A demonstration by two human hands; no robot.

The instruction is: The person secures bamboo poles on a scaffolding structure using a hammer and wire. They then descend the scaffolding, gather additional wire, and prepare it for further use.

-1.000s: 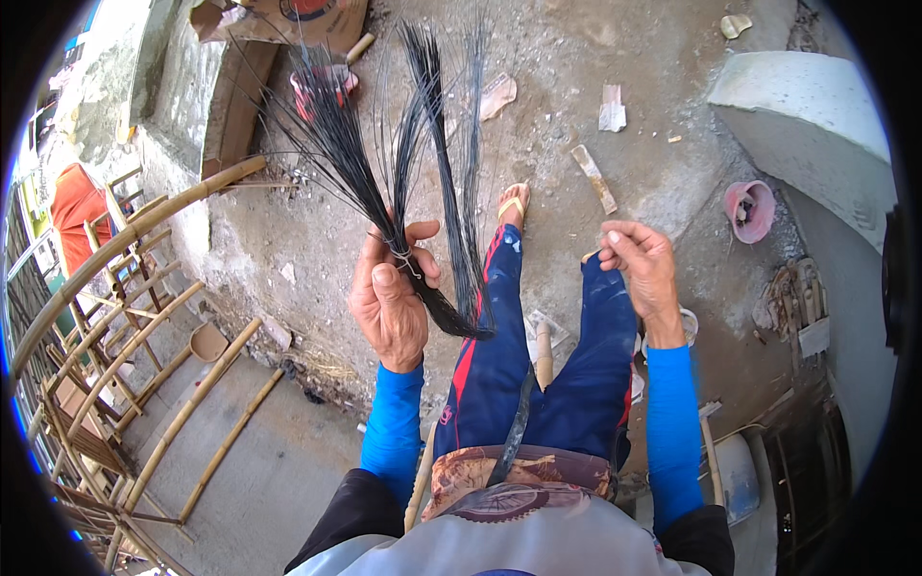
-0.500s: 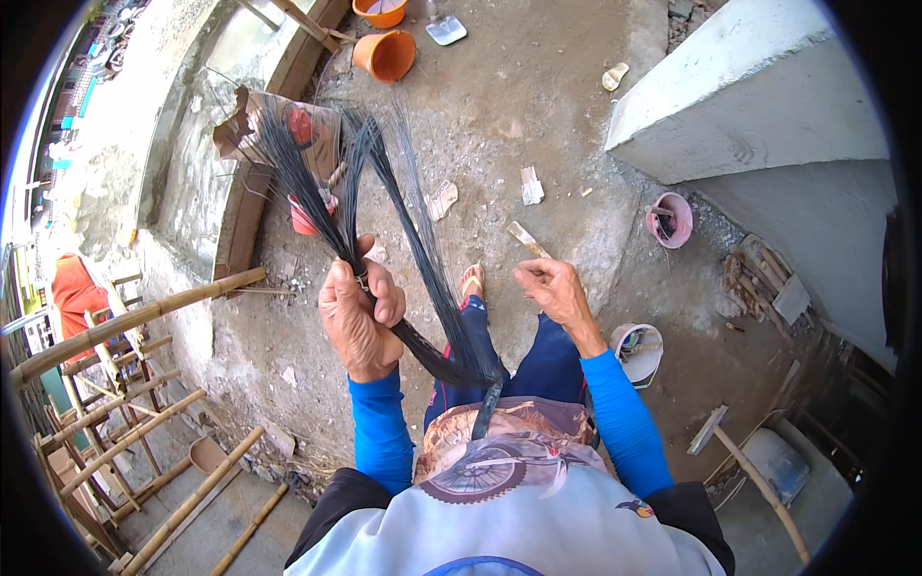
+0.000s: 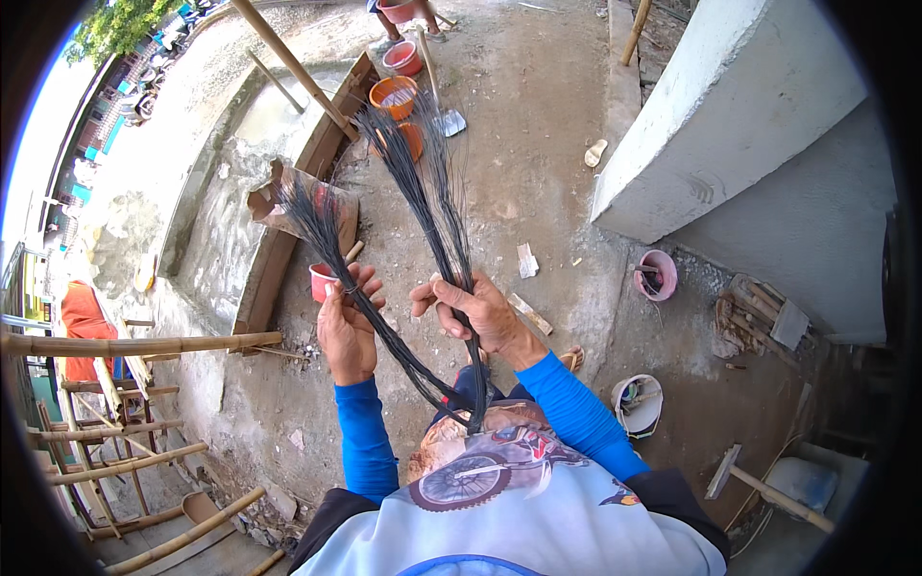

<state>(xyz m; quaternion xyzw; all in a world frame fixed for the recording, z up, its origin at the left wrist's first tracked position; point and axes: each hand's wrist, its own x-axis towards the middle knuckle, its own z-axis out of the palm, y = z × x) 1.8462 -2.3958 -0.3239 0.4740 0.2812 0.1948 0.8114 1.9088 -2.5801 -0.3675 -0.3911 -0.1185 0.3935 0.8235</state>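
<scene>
A long bundle of thin dark wire (image 3: 408, 361) is folded into a V, its bend close to my waist. Its left half fans out into loose ends (image 3: 312, 213) beyond my left hand (image 3: 348, 331), whose thumb and fingers close on the wire. A small tie seems to circle the strands there. My right hand (image 3: 485, 317) is wrapped around the other half (image 3: 420, 197), which spreads into fine loose ends pointing away from me. Both hands are in front of my belly, apart from each other.
Bamboo poles (image 3: 144, 344) form a frame at the left. Beyond the wire are a torn sack (image 3: 331, 206), orange buckets (image 3: 394, 96) and a shovel (image 3: 451, 123). A concrete pillar (image 3: 711, 125), pink bucket (image 3: 656, 276) and white bucket (image 3: 638, 403) stand right. Another person (image 3: 389, 27) is far ahead.
My right hand, empty before, has moved forward and left and taken hold of the right half of the wire. The two halves now spread more evenly. The view has tilted farther ahead.
</scene>
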